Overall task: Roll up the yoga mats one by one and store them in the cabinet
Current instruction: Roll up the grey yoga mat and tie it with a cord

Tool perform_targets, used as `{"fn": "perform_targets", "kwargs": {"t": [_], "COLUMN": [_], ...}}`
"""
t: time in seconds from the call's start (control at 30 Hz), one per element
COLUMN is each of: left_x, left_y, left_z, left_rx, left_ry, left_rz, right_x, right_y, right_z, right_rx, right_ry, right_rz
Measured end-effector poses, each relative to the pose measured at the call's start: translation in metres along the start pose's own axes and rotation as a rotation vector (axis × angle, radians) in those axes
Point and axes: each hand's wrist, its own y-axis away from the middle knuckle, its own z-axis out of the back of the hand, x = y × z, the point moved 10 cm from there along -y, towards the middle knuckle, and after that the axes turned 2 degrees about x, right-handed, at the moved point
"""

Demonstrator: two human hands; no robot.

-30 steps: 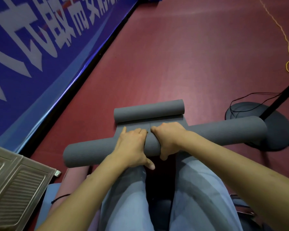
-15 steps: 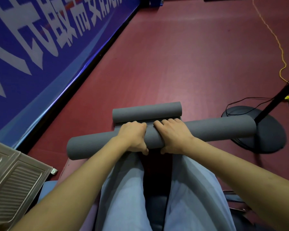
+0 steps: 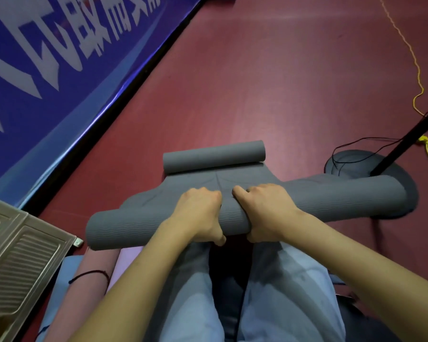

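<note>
A grey yoga mat (image 3: pixel 124 228) lies rolled across my lap, lifted off the red floor. My left hand (image 3: pixel 198 213) and my right hand (image 3: pixel 262 208) grip the roll side by side at its middle, fingers curled over the top and thumbs underneath. A short flat stretch of the mat (image 3: pixel 208 181) runs from the roll to a smaller curl at its far end (image 3: pixel 213 156) on the floor. A metal cabinet door (image 3: pixel 17 255) with slats shows at the lower left.
A blue banner wall (image 3: pixel 47 70) runs along the left. A black round stand base (image 3: pixel 356 166) with a pole and black cable sits at the right, touching the roll's right end. A yellow cord (image 3: pixel 418 77) trails behind it. A pink rolled mat (image 3: pixel 89 280) lies by my left leg.
The roll has come back toward me and risen, baring more flat mat between it and the far curl. Both hands now wrap further round the roll.
</note>
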Motion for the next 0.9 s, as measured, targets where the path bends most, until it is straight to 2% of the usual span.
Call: {"fn": "perform_targets", "kwargs": {"t": [0.4,0.5,0.6,0.7,0.8,0.9], "left_x": [-0.033,-0.024,-0.020,-0.018,-0.025,-0.028], "left_y": [0.033,0.022,0.017,0.022,0.030,0.027], "left_z": [-0.032,-0.027,-0.021,-0.012,-0.014,-0.023], "left_rx": [0.134,0.094,0.004,-0.097,-0.121,-0.096], "left_ry": [0.154,0.196,0.146,0.076,-0.048,-0.056], "left_rz": [-0.031,-0.043,-0.102,-0.090,-0.052,0.005], "right_x": [0.006,0.001,-0.003,-0.005,-0.001,0.000], "right_y": [0.045,0.028,0.007,-0.008,-0.011,-0.010], "right_z": [-0.021,-0.022,-0.027,-0.038,-0.039,-0.039], "right_rx": [0.236,0.360,0.490,0.584,0.615,0.588], "right_ry": [-0.035,-0.084,-0.159,-0.259,-0.288,-0.285], "right_rz": [0.040,0.033,0.042,0.033,0.052,0.038]}}
